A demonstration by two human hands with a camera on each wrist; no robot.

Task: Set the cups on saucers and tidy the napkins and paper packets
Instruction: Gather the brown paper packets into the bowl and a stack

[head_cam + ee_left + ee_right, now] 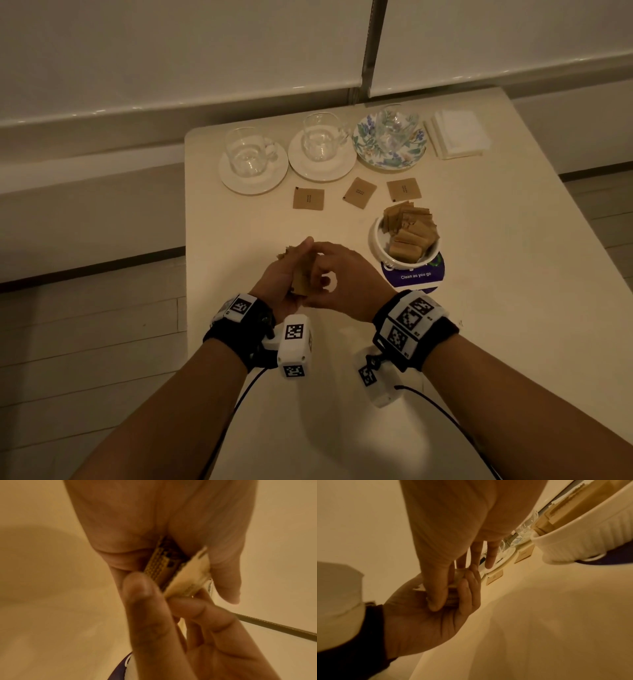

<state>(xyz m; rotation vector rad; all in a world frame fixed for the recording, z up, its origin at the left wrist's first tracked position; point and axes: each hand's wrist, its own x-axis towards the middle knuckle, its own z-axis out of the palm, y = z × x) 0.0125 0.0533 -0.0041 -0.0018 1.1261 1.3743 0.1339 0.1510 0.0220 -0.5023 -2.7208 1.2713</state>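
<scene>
Head view: above the near middle of the table (479,308), left hand (284,274) and right hand (346,277) pressed together around a small stack of brown paper packets (301,282). Left hand cupped under the stack, fingers curled up round it; right hand pinching the same stack from the other side, thumb and forefinger closed on it.

Left wrist view: packet edges (164,563) fanned slightly between palm and fingertips (142,588), one pale packet face (190,577) turned outward.

Right wrist view: left hand (426,615) open-palmed below, right thumb (436,591) laid across the stack.

Along the far edge, three glass cups already on saucers: left cup (248,150) on a white saucer (239,183), middle cup (320,137) on a white saucer (308,171), right cup (394,128) on a flowered saucer (368,137). Just right of these, a neat pile of white napkins (459,133).

In front of the saucers, three loose packets flat on the table, apart from one another: left (308,198), middle (359,192), right (404,190). Nearer, to the right of the hands, a white ribbed bowl (376,240) heaped with more packets (409,233), on a purple round sticker (414,275).
</scene>
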